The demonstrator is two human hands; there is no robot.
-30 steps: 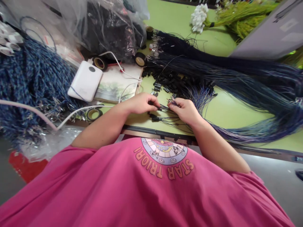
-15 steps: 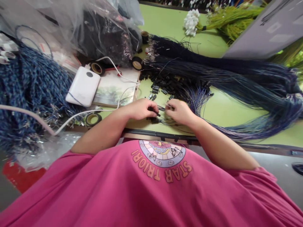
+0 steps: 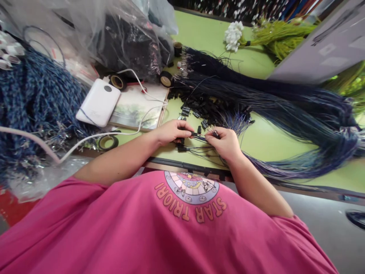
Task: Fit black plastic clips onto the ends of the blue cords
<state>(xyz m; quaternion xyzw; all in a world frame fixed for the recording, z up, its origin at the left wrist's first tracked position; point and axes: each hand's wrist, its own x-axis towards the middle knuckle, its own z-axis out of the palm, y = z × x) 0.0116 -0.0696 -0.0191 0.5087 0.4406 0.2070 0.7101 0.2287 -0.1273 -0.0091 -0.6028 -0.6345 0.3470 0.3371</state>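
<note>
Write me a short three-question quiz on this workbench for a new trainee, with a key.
1. What does the person's left grip pinch at its fingertips?
2. True or false: the white, rounded-rectangular power bank lies to the person's left of the long dark-blue wire bundle.
3. Fill in the colour: the cluster of small white pieces toward the far side sits at the end of a bundle of ____ wires.

Key:
1. A slim black connector.
2. True.
3. Yellow-green.
</note>
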